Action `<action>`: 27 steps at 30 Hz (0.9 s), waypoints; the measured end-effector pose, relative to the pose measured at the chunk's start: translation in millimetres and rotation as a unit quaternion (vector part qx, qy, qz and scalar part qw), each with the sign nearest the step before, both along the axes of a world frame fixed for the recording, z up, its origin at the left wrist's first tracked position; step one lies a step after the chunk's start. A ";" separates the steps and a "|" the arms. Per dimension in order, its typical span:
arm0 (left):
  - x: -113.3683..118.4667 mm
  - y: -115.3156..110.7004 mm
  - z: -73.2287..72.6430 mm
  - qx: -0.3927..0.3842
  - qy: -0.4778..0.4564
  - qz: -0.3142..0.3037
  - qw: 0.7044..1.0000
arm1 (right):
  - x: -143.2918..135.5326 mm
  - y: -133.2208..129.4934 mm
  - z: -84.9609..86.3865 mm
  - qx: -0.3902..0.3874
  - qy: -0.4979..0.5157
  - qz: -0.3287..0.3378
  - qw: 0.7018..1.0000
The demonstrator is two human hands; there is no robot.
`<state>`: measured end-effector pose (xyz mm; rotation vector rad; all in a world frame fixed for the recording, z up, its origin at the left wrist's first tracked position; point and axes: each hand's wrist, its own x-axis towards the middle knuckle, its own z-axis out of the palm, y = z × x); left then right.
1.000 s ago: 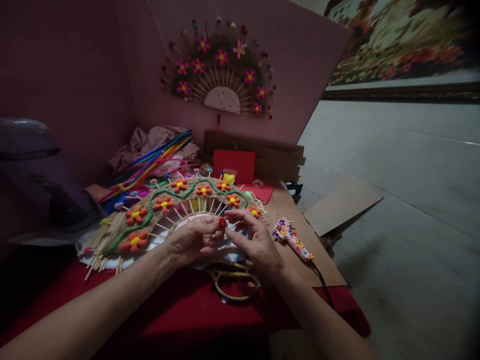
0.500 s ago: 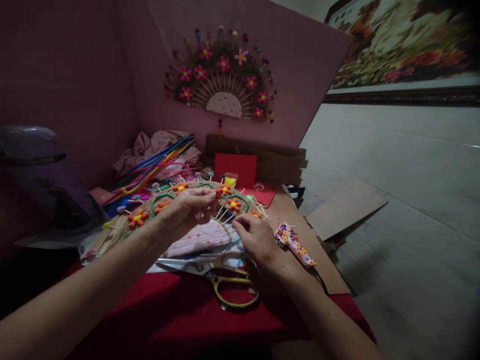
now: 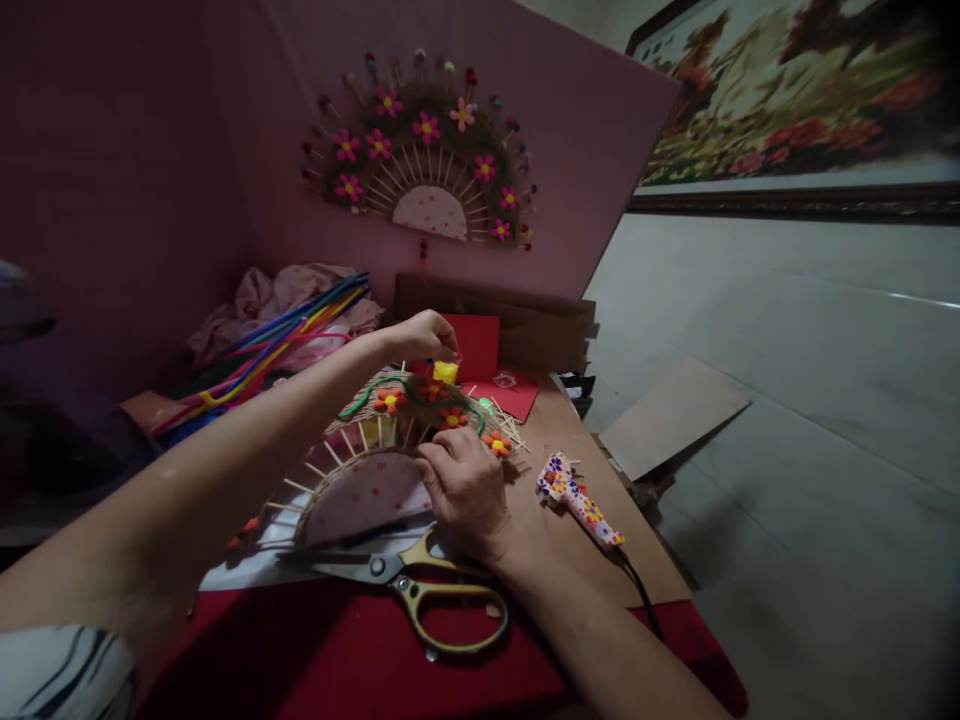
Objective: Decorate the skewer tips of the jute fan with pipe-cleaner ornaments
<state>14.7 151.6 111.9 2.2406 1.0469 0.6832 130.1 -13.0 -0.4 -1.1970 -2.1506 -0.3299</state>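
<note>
My left hand (image 3: 431, 338) is stretched out to the far side of the table, fingers pinched on the top of a small clear bag of yellow clay (image 3: 445, 373). Below it lies a half-round fan (image 3: 375, 485) of twine and sticks, with a pale dotted centre, orange flowers and a green wavy cord. My right hand (image 3: 466, 490) rests on the fan's right side, its fingers curled over the sticks there; the fingertips are partly hidden. Large scissors (image 3: 409, 585) with gold handles lie just in front of the fan. My left forearm covers the fan's left part.
A flower-patterned glue gun (image 3: 577, 498) with a black cord lies on cardboard (image 3: 622, 565) at the right. Loose sticks (image 3: 510, 425) and red card (image 3: 480, 345) sit behind. Coloured pipe cleaners (image 3: 292, 340) are heaped at back left. Another fan (image 3: 427, 160) hangs on the pink backdrop.
My left hand has moved from over the fan to the yellow bag behind it. My right hand has moved slightly left and down onto the fan. The view has shifted a little right.
</note>
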 end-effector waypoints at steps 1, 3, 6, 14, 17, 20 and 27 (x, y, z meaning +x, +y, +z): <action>1.8 7.1 0.4 -0.013 0.014 -0.010 1.000 | 1.2 0.5 -0.3 -0.002 0.004 0.015 1.000; 5.1 19.8 -0.4 -0.040 0.039 -0.028 0.998 | 2.2 1.2 -0.2 -0.007 0.005 0.037 0.999; 8.7 36.5 -4.2 -0.073 0.067 -0.050 0.994 | 0.8 1.2 0.3 -0.013 0.006 0.054 0.998; 6.2 62.7 -14.3 -0.131 0.084 -0.097 0.983 | -2.2 1.8 0.3 -0.034 -0.001 0.067 0.997; 6.0 66.2 -15.7 -0.161 0.094 -0.113 0.976 | -2.3 1.8 -0.2 -0.034 0.001 0.071 0.997; 6.6 67.9 -15.8 -0.185 0.105 -0.123 0.969 | -2.1 2.0 -0.2 -0.031 0.001 0.076 0.997; 8.4 68.1 -15.0 -0.205 0.123 -0.140 0.961 | -0.2 4.7 -2.9 -0.018 0.004 0.080 0.997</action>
